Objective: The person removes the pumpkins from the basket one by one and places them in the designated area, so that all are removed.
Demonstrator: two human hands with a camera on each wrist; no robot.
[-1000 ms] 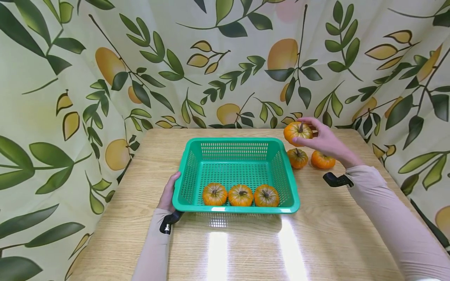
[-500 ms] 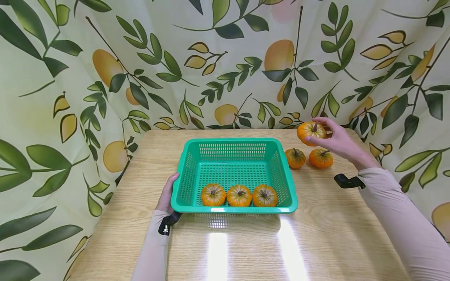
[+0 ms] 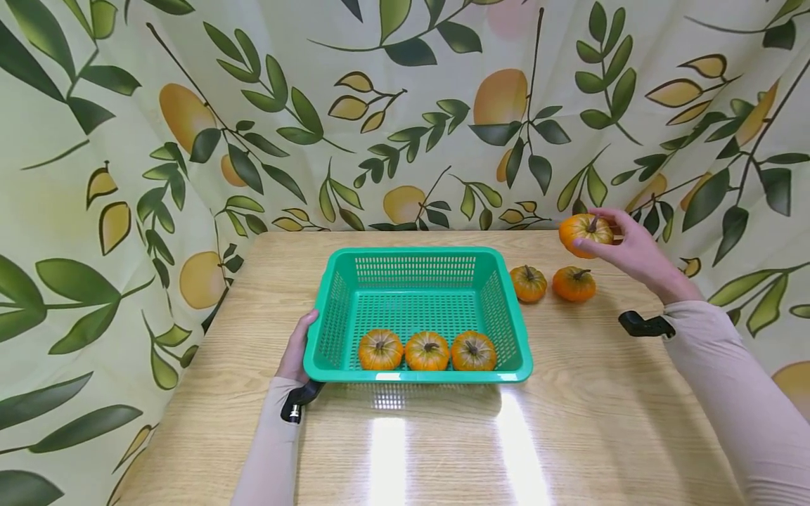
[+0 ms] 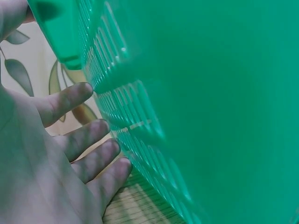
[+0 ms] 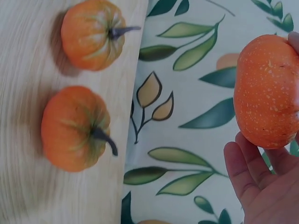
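My right hand (image 3: 639,253) holds a small orange pumpkin (image 3: 580,235) up in the air at the back right, thumb on its near side. In the right wrist view, fingers wrap the edge of this pumpkin (image 5: 266,93). Below it on the table sit two more pumpkins, a yellowish-orange one (image 3: 528,284) close to the basket and an orange one (image 3: 574,284). A green perforated basket (image 3: 418,377) has three pumpkins (image 3: 427,351) in a row along its near wall. My left hand (image 3: 297,348) rests at the basket's left side, its fairly straight fingers (image 4: 70,100) against the slotted wall.
The wooden table (image 3: 455,443) carries the basket and loose pumpkins. A leaf-and-fruit patterned curtain (image 3: 405,126) hangs along the table's back and sides. A black wrist camera mount (image 3: 645,325) sticks out from the right sleeve.
My right hand has carried its pumpkin to the right, away from the basket and past the two pumpkins on the table. The left hand and the basket stay in place.
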